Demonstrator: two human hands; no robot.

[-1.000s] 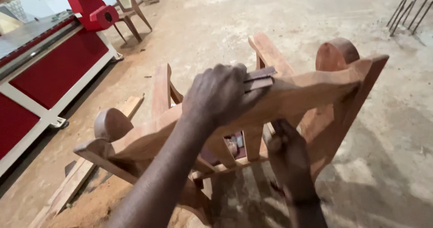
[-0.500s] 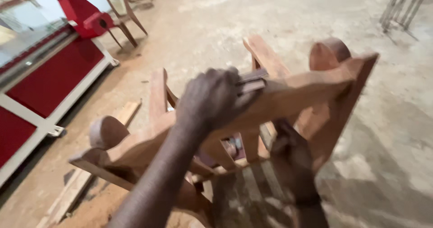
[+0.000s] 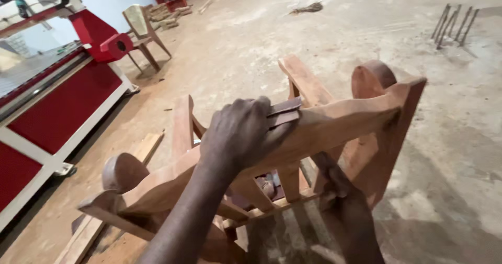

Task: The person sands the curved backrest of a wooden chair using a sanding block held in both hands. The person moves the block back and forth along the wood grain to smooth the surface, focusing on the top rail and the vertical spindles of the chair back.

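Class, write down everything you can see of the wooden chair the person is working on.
The wooden chair is bare reddish-brown wood, unpainted and dusty. It is tipped over on the concrete floor, its curved top rail running across the picture between two rounded post ends. Slats and two flat arms show beyond the rail. The left hand presses a folded dark sheet, seemingly sandpaper, on the top rail; the right hand grips a lower crosspiece.
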